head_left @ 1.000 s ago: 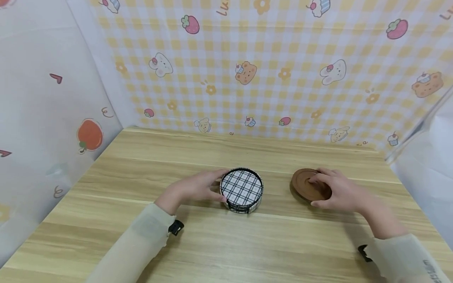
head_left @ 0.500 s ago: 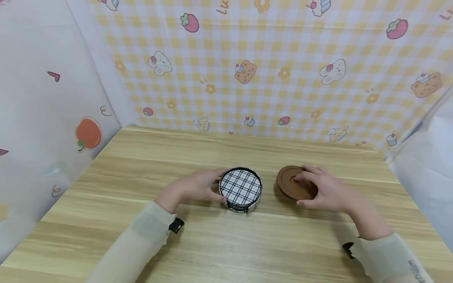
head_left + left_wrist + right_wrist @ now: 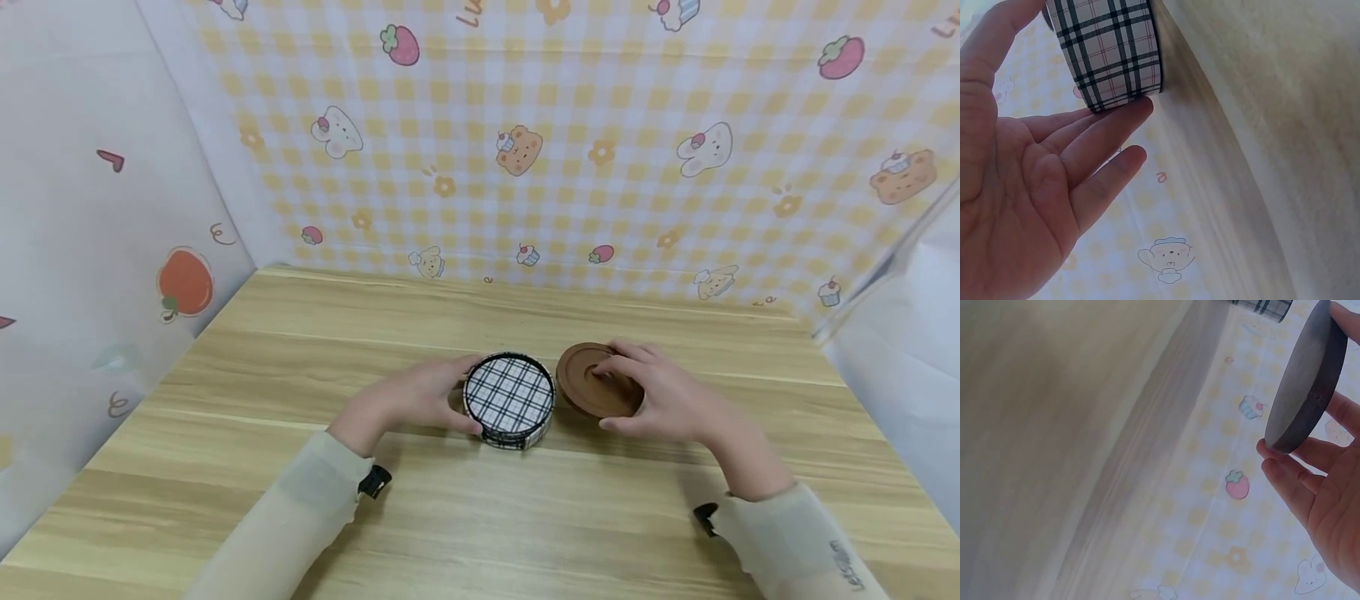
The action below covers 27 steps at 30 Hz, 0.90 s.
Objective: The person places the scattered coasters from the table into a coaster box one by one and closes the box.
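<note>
A round coaster holder (image 3: 509,397) in black-and-white plaid stands on the table, a matching plaid disc showing inside its dark rim. My left hand (image 3: 416,398) grips its left side, thumb at the front and fingers behind; the left wrist view shows fingertips against the plaid wall (image 3: 1116,59). Just right of the holder, my right hand (image 3: 663,400) holds a round brown wooden coaster (image 3: 583,382) by its edge, one finger touching its top. In the right wrist view the coaster (image 3: 1304,384) is tilted and raised off the table, its underside in shadow.
The wood-grain table (image 3: 480,517) runs back to a yellow checked cloth (image 3: 555,192) with cartoon prints. White printed sheeting (image 3: 90,233) hangs at the left, and more white sheeting (image 3: 922,350) closes off the right side.
My right hand has carried the brown coaster leftward, from well apart to close beside the coaster holder. My left hand and the holder have stayed almost in place.
</note>
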Motion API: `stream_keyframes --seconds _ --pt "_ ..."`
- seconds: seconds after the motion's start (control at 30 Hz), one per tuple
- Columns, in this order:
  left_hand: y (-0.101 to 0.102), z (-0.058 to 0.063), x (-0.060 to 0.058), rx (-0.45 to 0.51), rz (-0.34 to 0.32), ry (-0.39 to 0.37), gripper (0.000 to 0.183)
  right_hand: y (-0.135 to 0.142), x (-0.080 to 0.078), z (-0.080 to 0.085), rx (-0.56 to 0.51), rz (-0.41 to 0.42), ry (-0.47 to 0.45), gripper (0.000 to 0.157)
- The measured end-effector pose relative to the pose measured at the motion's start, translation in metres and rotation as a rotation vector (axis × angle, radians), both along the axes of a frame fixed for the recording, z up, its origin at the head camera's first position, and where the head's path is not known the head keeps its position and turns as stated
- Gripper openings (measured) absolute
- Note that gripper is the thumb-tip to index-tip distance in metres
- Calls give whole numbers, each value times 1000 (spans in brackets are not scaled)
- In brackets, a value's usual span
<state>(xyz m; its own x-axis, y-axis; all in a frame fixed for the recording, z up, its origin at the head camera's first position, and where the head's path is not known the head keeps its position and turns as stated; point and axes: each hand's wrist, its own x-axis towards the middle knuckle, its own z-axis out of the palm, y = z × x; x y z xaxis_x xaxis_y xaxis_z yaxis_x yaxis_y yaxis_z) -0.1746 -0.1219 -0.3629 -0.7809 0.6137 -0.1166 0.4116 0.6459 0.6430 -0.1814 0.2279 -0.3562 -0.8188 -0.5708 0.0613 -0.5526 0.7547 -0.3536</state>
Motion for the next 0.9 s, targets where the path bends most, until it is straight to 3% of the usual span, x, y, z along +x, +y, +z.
stream_keyframes --seconds 0.47,0.9 --pt "0 -2 -1 -39 38 -2 95 -32 -2 -1 -52 72 -3 61" --pt "-2 -1 -4 -50 46 -61 99 -67 -4 4 -43 167 -3 62"
